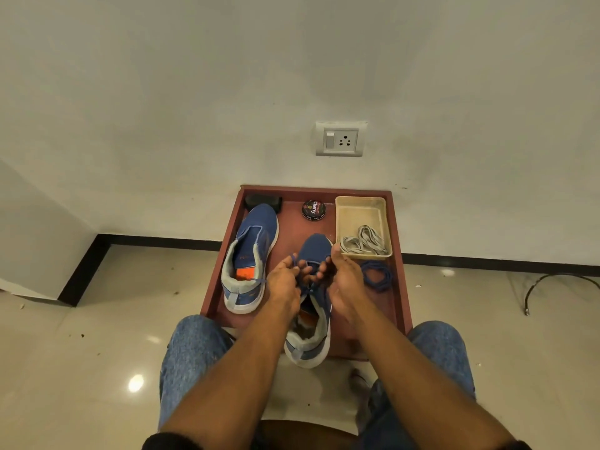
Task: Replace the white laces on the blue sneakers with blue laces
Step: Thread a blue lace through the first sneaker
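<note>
Gripping blue lace (300,280) ends, both hands (282,282) (345,280) flank the near sneaker (316,254), toe pointing toward the tray's (397,254) far edge.

I am seeing a reddish tray (397,277) lying on the tiled floor (107,336) against the wall. On it are sitting two blue sneakers (251,251) (313,319), a black block (263,202) at its far left corner, a polish tin (313,209), a beige basket (362,211) at its far right corner, and a coiled blue lace (376,276) near its right edge.
</note>
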